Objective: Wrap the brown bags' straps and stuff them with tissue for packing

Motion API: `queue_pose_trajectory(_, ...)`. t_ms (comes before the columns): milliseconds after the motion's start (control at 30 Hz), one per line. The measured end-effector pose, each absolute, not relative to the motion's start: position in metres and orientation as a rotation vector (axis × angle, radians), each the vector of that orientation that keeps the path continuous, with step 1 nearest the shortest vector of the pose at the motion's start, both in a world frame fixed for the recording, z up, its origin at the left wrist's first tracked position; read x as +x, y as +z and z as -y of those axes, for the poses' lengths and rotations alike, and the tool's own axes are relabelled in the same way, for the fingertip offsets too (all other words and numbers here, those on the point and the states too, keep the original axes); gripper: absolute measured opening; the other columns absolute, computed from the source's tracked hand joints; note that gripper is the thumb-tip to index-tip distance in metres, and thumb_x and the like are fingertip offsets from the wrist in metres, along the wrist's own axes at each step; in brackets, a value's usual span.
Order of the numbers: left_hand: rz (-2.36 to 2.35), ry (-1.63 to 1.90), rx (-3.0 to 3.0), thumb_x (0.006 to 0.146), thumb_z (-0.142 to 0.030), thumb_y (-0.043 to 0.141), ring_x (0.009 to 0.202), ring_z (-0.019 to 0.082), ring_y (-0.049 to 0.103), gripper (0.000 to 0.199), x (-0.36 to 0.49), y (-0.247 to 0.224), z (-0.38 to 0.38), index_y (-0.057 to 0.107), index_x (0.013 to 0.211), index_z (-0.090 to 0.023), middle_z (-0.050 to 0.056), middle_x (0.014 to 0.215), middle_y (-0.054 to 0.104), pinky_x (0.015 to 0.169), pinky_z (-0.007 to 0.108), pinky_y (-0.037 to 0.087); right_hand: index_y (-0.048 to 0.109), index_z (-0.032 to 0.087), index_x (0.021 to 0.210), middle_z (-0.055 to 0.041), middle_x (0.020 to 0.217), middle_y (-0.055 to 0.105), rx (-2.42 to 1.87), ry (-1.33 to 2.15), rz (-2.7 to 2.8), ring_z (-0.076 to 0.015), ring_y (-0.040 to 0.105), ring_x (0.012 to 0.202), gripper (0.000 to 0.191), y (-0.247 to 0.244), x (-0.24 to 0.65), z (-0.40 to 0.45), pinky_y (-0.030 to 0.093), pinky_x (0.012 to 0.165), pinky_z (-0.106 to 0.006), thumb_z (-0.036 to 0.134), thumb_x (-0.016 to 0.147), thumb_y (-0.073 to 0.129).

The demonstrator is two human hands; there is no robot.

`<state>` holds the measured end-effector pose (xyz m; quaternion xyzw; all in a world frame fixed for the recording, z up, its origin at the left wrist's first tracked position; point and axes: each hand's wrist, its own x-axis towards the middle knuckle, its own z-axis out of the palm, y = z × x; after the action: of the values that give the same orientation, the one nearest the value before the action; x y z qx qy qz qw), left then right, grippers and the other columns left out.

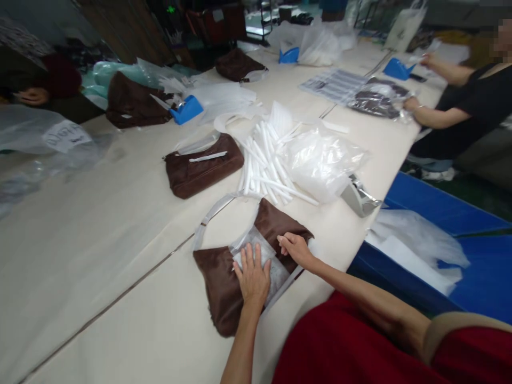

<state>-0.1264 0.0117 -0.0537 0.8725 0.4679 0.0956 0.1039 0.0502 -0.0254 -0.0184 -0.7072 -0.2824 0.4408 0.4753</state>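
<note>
A brown handbag (pixel 222 277) lies flat on the table in front of me, its strap (pixel 216 210) wrapped in pale material and looped out on the far side. Across the bag's middle is a translucent plastic sheet (pixel 280 277). My left hand (pixel 254 274) presses flat on this sheet, fingers spread. Over the bag's right part, my right hand (pixel 295 248) has its fingers curled together; whatever they pinch, if anything, is too small to make out.
White rolled tubes (pixel 266 160) are heaped beyond the bag beside a clear plastic bag (pixel 324 160). A grey tape dispenser (pixel 360 197) stands near the right edge. Another brown handbag (pixel 204 165) lies further left. At the right, a co-worker (pixel 472 106) handles a plastic-wrapped bag (pixel 378 98).
</note>
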Motion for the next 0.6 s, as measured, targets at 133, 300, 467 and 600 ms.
queue_pose_trajectory(133,-1.401,0.321,2.599,0.099,-0.042,0.033,0.146,0.037,0.026,0.058,-0.121,-0.053,-0.015,0.033,0.152,-0.017,0.02,0.157,0.032,0.114,0.071,0.012,0.054,0.022,0.063,0.001,0.057,0.061,-1.814,0.841,0.664,-0.014,0.057,0.054,0.038,0.003,0.119,0.079,0.047,0.059,-0.026,0.053,0.085,0.053)
queue_pose_trajectory(300,-1.45,0.326,2.63,0.1,-0.041,0.031,0.146,0.035,0.028,0.058,-0.117,-0.052,-0.014,0.033,0.151,-0.015,0.02,0.155,0.036,0.115,0.068,0.011,0.061,0.021,0.07,-0.0022,0.065,0.064,-2.079,0.349,0.507,-0.0184,0.058,0.064,0.033,0.026,0.238,0.144,0.046,0.066,-0.03,0.051,0.081,0.054)
queue_pose_trajectory(467,-1.474,0.348,2.632,0.1,-0.042,0.031,0.146,0.034,0.028,0.059,-0.114,-0.05,-0.013,0.028,0.154,-0.018,0.018,0.156,0.036,0.115,0.068,0.011,0.069,0.02,0.065,-0.0052,0.074,0.07,-2.285,0.283,0.437,-0.0252,0.061,0.086,0.018,0.033,0.324,0.153,0.044,0.079,-0.033,0.034,0.07,0.058)
queue_pose_trajectory(600,-1.486,0.356,2.651,0.1,-0.042,0.029,0.146,0.033,0.026,0.059,-0.111,-0.047,-0.013,0.029,0.153,-0.016,0.018,0.156,0.036,0.116,0.066,0.011,0.067,0.019,0.056,-0.0023,0.06,0.067,-2.271,0.464,0.4,-0.0212,0.062,0.071,0.014,0.023,0.351,0.141,0.044,0.071,-0.03,0.029,0.064,0.061)
